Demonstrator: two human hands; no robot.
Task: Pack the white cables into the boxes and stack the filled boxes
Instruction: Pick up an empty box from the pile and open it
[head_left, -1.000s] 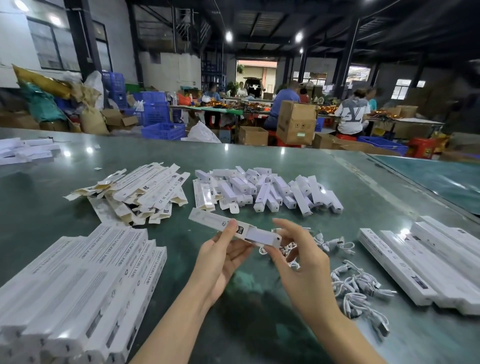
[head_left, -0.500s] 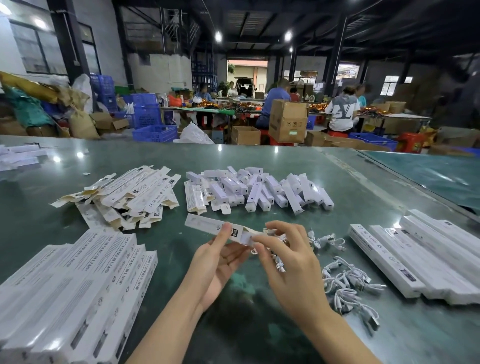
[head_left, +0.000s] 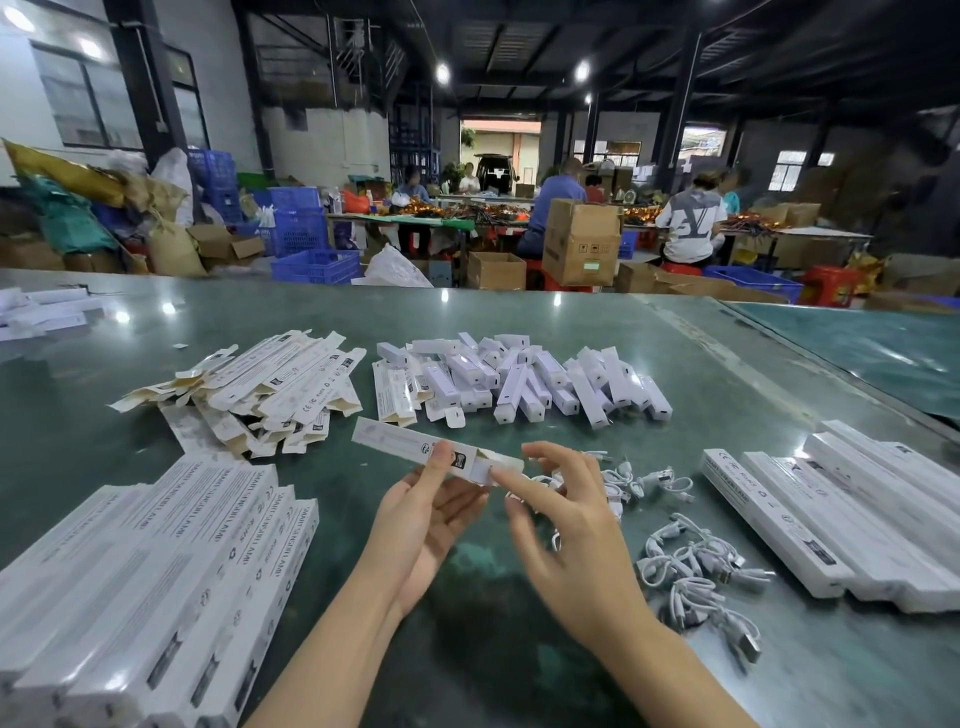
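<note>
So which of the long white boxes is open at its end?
The box held by the left hand: its end flap by the right hand hangs open. The stacked boxes are closed.

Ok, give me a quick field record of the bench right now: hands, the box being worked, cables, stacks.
left hand: holds the long white box above the table, thumb on top
right hand: fingertips at the box's open end flap
loose white cables: coiled, on the green table right of the hands
box stack, near left: lying side by side
box stack, right: lying side by side
flat unfolded boxes: pile, far left
small white units: pile, far centre
</note>
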